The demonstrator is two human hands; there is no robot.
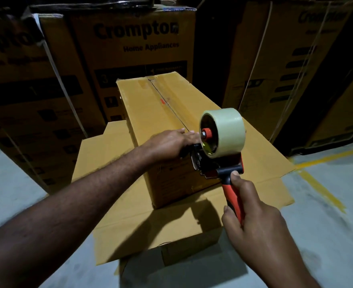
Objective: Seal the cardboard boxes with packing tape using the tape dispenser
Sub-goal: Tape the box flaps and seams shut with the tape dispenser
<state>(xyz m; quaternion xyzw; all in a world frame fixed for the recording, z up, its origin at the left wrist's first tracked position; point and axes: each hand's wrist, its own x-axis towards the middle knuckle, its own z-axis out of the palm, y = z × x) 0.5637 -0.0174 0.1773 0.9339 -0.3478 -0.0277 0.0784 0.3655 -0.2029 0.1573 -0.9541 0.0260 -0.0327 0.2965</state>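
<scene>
right hand (252,221) curled round the orange-handled tape dispenser (219,165), left hand (169,142) flat on the brown cardboard box (142,104) at its 9 o'clock: a skewed pull may miss the seam (167,104).

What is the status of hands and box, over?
Right hand grips tape dispenser by handle. Left hand flat on cardboard box top, near end. Flaps closed, tape dispenser at near end of centre seam. Nothing lying on seam.

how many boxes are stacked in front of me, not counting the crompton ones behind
2: a narrow box under the left hand, and a wider box beneath it. The Crompton boxes behind could hide more.
</scene>
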